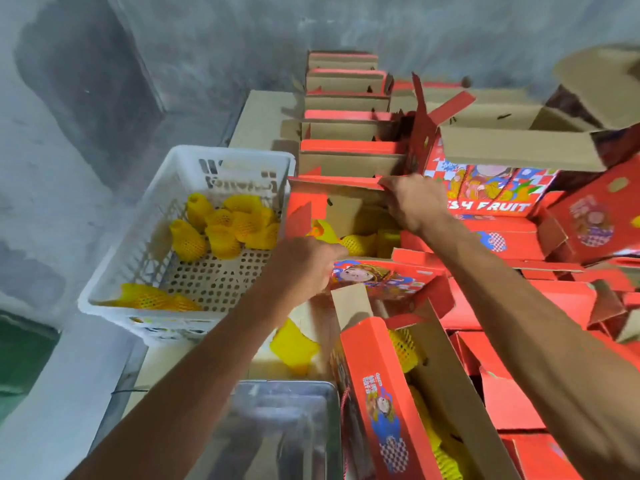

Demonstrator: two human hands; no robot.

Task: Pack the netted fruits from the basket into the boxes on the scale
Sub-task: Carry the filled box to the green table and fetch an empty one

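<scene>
your two bare arms reach forward over a red open box [349, 216] that holds several netted fruits [356, 242] in yellow foam sleeves. your right hand [414, 202] is at the far right corner of this box, its fingers curled and pinching the edge of the far flap [339, 181]. your left hand [304, 266] is at the near edge of the same box, fingers curled over the printed near flap [381, 277], gripping it. to the left of the box, just beside it, stands a white plastic basket [114, 289] with a perforated floor; more netted fruits lie in it, a cluster toward its far side and one at its near left corner. nearer to you than the box, a second red box [377, 386] lies open with yellow netted fruits inside. left of that second box, a loose yellow foam net [294, 348] lies on a pale surface, and nearer still is the shiny metal pan of a scale [277, 427]. beyond the open box, a row of empty red and brown cartons [346, 133] runs away toward a grey concrete wall [173, 46]. to the right of the box, folded and printed cartons [491, 199] are piled, one reading "fresh fruit" in part.
</scene>
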